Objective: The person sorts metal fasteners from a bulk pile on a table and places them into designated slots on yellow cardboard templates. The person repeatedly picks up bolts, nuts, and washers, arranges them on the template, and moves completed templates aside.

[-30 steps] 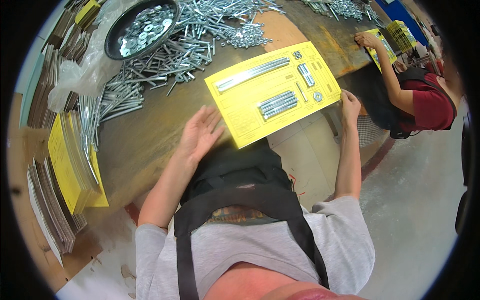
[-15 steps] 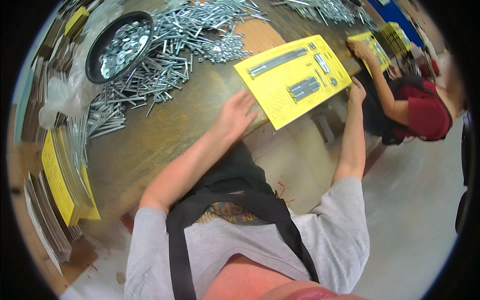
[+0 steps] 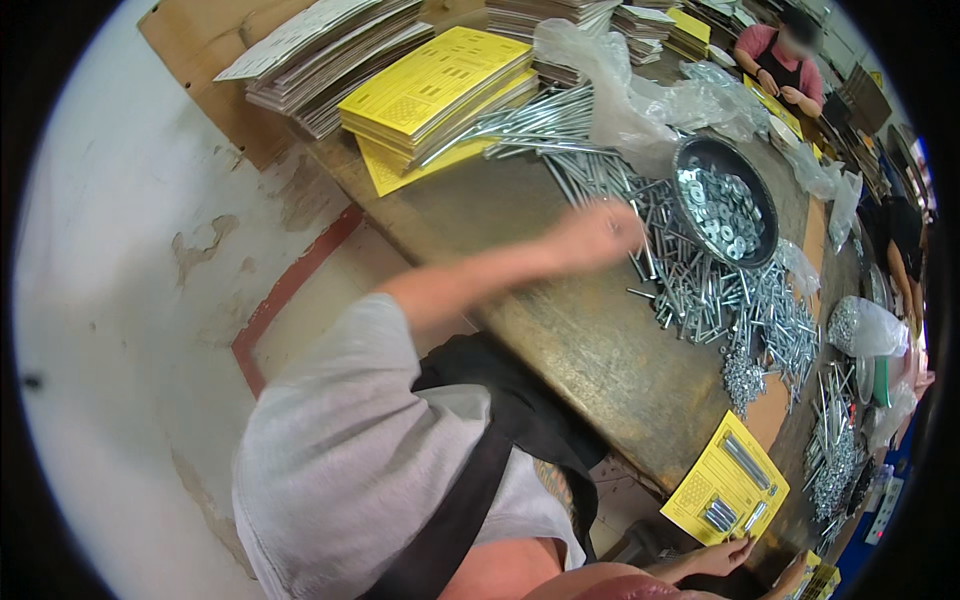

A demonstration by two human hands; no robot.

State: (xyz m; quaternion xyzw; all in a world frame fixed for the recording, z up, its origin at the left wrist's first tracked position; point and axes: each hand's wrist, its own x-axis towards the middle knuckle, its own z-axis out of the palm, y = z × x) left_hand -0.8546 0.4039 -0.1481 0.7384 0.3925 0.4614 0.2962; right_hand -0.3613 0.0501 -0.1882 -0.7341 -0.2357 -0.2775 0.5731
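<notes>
My left hand (image 3: 602, 236), smeared by motion, reaches over the table beside a heap of loose bolts (image 3: 690, 290). Its fingers cannot be made out. At the lower right, my right hand (image 3: 722, 557) grips the near edge of a yellow printed card (image 3: 690, 497). Fixed on this card are long metal rods (image 3: 745, 460), a group of short metal cylinders (image 3: 718, 515) and smaller hardware. The card juts out over the table's near edge. Beyond my left hand, a black bowl (image 3: 768, 222) of flat washers (image 3: 718, 215) stands among the bolts.
A stack of yellow cards (image 3: 430, 85) sits at the table's (image 3: 600, 370) left end, beside piled cardboard sheets (image 3: 335, 50). Long rods (image 3: 540, 118) and crumpled clear plastic (image 3: 640, 110) lie near it. Nuts (image 3: 743, 378) are heaped nearer the card. Another person's hand (image 3: 793, 573) shows lower right; someone sits far off (image 3: 785, 70).
The view has swung left, bringing the yellow stack and wall in. My left hand has left the card's side and stretched out over the table. My right hand remains at the card.
</notes>
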